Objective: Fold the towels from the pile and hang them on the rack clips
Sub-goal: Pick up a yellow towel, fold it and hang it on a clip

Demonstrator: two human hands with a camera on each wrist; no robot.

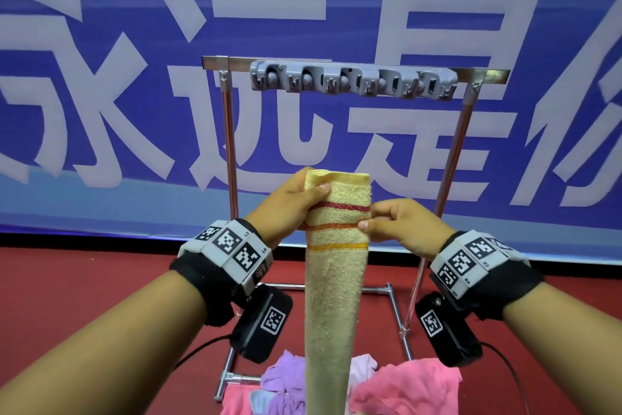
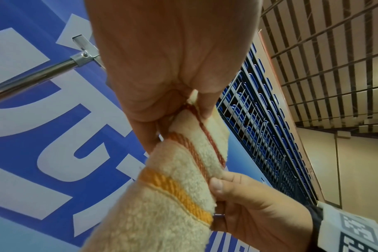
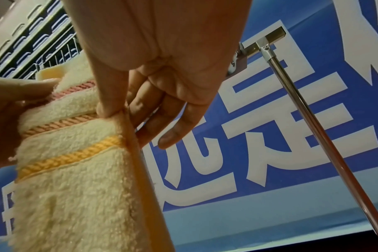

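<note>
A cream-yellow towel (image 1: 333,280) with red, orange and yellow stripes hangs folded into a long narrow strip in front of me. My left hand (image 1: 289,209) grips its upper left edge near the red stripe, thumb on the front. My right hand (image 1: 397,226) pinches the right edge at the orange stripe. In the left wrist view the towel (image 2: 162,213) runs from the palm down past my right hand (image 2: 248,204). The right wrist view shows the thumb pressed on the towel (image 3: 76,187) edge, the other fingers loose behind it. The grey clip bar (image 1: 353,82) sits on the rack above, nothing hung on it.
The metal rack (image 1: 230,145) stands on a red floor before a blue banner with large white characters. A pile of pink and purple towels (image 1: 404,391) lies at the rack's base, below the hanging strip. Black cables trail from both wrist devices.
</note>
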